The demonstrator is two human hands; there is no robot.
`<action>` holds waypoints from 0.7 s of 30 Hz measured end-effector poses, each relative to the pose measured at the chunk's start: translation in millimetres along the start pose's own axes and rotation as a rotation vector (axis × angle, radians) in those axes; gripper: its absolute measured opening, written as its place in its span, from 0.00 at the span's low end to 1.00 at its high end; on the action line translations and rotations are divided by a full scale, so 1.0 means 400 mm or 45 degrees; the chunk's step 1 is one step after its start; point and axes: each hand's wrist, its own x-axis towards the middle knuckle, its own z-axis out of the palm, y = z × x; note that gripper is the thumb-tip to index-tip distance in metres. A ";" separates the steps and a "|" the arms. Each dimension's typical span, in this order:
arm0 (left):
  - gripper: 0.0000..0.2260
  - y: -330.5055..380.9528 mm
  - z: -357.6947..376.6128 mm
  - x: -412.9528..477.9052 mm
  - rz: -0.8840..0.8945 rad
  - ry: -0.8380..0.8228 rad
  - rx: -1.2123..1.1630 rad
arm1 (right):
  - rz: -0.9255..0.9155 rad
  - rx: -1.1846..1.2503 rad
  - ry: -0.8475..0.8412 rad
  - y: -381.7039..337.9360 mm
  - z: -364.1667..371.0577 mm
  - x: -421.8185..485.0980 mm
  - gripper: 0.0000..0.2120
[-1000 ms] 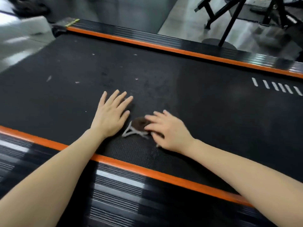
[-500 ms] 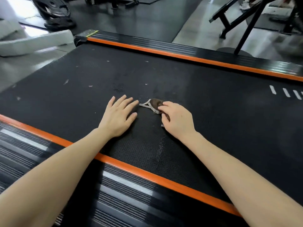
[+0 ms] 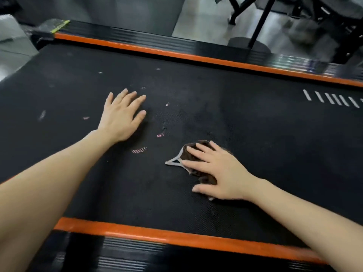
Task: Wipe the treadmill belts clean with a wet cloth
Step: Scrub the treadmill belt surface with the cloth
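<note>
Nearest, the right hand [image 3: 218, 171] lies spread flat on the small brown cloth [image 3: 193, 154], probably soft, limp and best pressed under the palm, on the treadmill belt [image 3: 255, 134]; farther, the left hand [image 3: 121, 116] rests splayed, empty.

A gym; a wide black treadmill belt [image 3: 216, 107] runs between orange-trimmed side rails [image 3: 176, 237]; black steel equipment frames [image 3: 261, 18] stand on the grey floor [image 3: 200, 22] beyond.
</note>
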 end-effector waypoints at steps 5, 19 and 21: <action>0.22 0.012 0.025 0.083 0.066 -0.102 -0.047 | 0.060 -0.128 0.395 -0.023 0.028 0.007 0.13; 0.24 0.008 0.074 0.116 0.029 -0.233 0.006 | 0.945 -0.250 0.608 0.115 0.004 0.271 0.20; 0.24 0.010 0.070 0.117 0.034 -0.220 -0.011 | 0.887 -0.198 0.580 0.020 0.018 0.201 0.22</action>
